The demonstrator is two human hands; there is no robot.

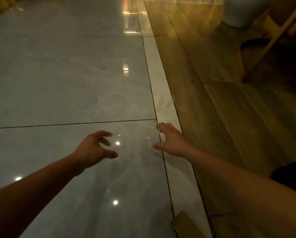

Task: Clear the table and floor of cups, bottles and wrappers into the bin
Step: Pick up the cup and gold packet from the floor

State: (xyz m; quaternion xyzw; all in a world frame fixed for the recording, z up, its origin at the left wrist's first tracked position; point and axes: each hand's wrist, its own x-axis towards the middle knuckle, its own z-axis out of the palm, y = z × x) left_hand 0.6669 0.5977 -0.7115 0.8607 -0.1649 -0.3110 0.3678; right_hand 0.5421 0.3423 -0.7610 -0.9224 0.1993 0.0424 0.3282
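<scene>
A clear plastic item point(135, 140), perhaps a cup on its side, lies on the glossy grey floor tile point(66, 83); only faint glints show its outline. My left hand point(94, 148) hovers just left of it with fingers curled and apart, holding nothing. My right hand point(171, 141) is at its right edge, fingers spread, fingertips at or touching the clear rim. A second faint clear plastic item point(167, 103) lies further away on the white border strip point(154, 66).
Wood-look flooring point(204, 74) runs along the right. A wooden chair frame point(267, 48) and a white round container point(236, 12) stand at the far right. A brown paper or cardboard piece point(183, 224) lies at the bottom edge.
</scene>
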